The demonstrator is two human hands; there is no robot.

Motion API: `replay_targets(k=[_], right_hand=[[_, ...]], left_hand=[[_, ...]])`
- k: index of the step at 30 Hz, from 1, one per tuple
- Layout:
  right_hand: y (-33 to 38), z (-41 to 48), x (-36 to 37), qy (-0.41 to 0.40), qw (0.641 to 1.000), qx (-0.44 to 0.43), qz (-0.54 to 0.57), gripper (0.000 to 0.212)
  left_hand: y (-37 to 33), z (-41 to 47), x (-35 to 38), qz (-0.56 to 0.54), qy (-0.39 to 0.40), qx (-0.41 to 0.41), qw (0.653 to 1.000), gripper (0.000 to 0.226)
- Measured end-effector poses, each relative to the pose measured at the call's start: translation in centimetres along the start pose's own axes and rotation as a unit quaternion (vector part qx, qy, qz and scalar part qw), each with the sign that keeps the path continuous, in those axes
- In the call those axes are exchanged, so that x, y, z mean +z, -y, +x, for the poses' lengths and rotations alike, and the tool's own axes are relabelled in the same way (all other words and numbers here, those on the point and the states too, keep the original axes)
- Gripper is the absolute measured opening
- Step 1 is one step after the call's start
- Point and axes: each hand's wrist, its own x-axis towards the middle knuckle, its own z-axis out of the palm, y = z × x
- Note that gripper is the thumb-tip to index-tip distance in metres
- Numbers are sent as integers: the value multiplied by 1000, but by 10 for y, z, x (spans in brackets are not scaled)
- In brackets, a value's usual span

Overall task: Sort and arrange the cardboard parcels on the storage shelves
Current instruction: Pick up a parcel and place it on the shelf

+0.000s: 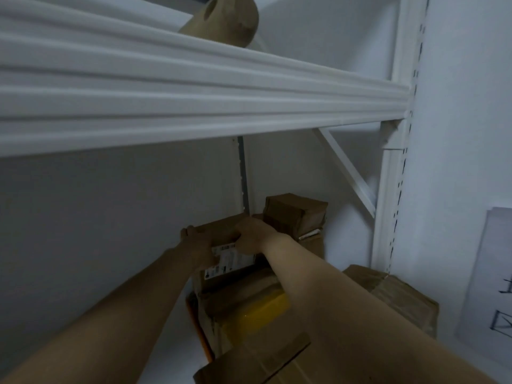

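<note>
A brown cardboard parcel (221, 227) with a white barcode label (230, 257) stands at the back of the lower shelf bay, on top of a stack. My left hand (198, 245) grips its left top corner. My right hand (253, 235) grips its top right edge, fingers curled over the front. Under it lie more brown parcels (241, 289) and one with yellow tape (257, 311). Just to the right rises a second pile of brown parcels (295, 214), close against the held one.
The white shelf beam (194, 106) crosses overhead, with a brown paper roll (224, 20) lying on the upper shelf. A white upright post (393, 189) and diagonal brace (349, 173) stand at right. More parcels (399, 297) sit low right, one (255, 361) near the bottom edge. A paper sheet (490, 275) hangs on the wall.
</note>
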Motion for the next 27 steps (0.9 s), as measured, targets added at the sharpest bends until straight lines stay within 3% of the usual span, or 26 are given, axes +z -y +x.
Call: replay_targets(k=[4, 11, 13, 16, 19, 22, 25, 27], right_hand=[[7, -2, 1, 4, 1000, -4, -20, 46], [47, -18, 3, 3, 998, -52, -43, 43], [64, -26, 7, 12, 996, -67, -62, 43], [94, -45, 20, 28, 993, -72, -85, 41], [138, -66, 36, 33, 990, -86, -102, 22], [188, -86, 60, 9, 991, -101, -85, 29], [241, -108, 91, 22, 990, -125, -62, 12], [274, -122, 114, 51, 985, -151, -68, 25]], left_hand=[[-3, -17, -8, -23, -4, -22, 999, 105], [9, -58, -24, 2, 4, -40, 999, 97], [15, -76, -26, 5, -1, -38, 999, 86], [37, -111, -22, 3, -3, -37, 999, 64], [71, -148, -18, 0, 2, -52, 999, 57], [109, -190, -19, -7, -2, -74, 997, 48], [155, -234, -20, -2, 2, -111, 994, 49], [189, -263, -20, 7, 5, -139, 990, 53]])
